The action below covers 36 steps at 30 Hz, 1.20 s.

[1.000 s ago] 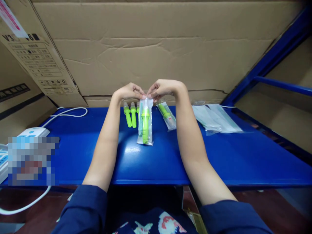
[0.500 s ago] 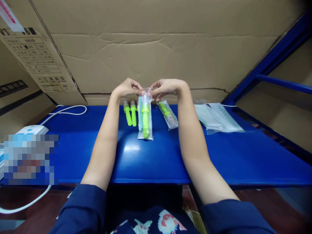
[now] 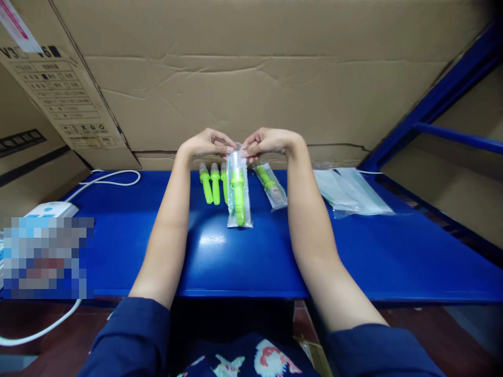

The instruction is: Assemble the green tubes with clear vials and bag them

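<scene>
Between my two hands hangs a clear plastic bag [image 3: 247, 209] with a lime-green, clear-capped stick [image 3: 238, 193] inside. My left hand [image 3: 210, 142] pinches the bag's top edge at its left corner. At the right corner, my right hand [image 3: 264, 143] pinches the same edge between thumb and fingers. Just left of the bag lie several loose green sticks [image 3: 216, 187] with clear caps, the nearest partly hidden behind it. A second bagged green stick [image 3: 271, 184] rests on the blue table [image 3: 243, 262], close to my right forearm.
Flat plastic bags [image 3: 349, 189] lie in a pile on the right of the table. A cardboard sheet [image 3: 251, 94] stands along the back. On the left are a white power strip [image 3: 53, 209] and its cable [image 3: 118, 175]. A blue metal frame [image 3: 432, 99] slopes up at the right.
The bag has shifted slightly right and down, showing more of the nearest loose stick. Both hands still pinch its top edge.
</scene>
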Tool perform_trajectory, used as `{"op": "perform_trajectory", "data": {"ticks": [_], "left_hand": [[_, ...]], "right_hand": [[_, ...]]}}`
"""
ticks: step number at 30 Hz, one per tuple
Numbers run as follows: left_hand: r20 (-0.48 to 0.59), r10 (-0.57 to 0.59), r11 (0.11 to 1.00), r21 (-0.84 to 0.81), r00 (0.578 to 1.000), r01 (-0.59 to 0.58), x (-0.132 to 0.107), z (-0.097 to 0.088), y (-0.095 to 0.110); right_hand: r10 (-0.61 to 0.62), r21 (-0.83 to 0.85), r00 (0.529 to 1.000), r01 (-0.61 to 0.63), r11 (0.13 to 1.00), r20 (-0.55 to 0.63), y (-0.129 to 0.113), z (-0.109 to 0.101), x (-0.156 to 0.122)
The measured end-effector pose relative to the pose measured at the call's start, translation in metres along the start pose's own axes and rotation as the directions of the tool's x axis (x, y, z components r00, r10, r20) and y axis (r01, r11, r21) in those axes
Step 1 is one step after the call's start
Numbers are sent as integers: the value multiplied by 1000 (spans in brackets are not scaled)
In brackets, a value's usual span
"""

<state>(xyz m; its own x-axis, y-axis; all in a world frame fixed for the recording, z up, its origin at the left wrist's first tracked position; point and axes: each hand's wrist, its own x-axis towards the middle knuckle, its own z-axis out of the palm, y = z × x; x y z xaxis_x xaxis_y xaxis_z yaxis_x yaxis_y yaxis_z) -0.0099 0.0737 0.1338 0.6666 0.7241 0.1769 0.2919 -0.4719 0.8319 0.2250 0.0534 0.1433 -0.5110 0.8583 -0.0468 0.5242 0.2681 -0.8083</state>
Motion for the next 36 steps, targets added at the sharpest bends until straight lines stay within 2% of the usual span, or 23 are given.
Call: {"op": "perform_trajectory", "data": {"ticks": [4,11,16,21,36], "left_hand": [[-32,43,999,20,999,-42,0,-2,-1],[-89,59,995,90,994,-51,-3,0,9],[-106,57,992,117,993,-45,-3,3,12],[-103,14,998,66,995,-7,-2,6,11],[-28,-9,992,129,1000,12,-4,1,12]], "right_hand": [[-37,58,998,40,998,-53,0,0,-1],[-17,111,998,24,994,-63,3,-3,-3],[-38,157,997,48,986,-62,3,-2,-6],[-42,193,996,57,979,-80,0,0,-9],[-5,60,998,8,998,-60,-6,-1,-8]]}}
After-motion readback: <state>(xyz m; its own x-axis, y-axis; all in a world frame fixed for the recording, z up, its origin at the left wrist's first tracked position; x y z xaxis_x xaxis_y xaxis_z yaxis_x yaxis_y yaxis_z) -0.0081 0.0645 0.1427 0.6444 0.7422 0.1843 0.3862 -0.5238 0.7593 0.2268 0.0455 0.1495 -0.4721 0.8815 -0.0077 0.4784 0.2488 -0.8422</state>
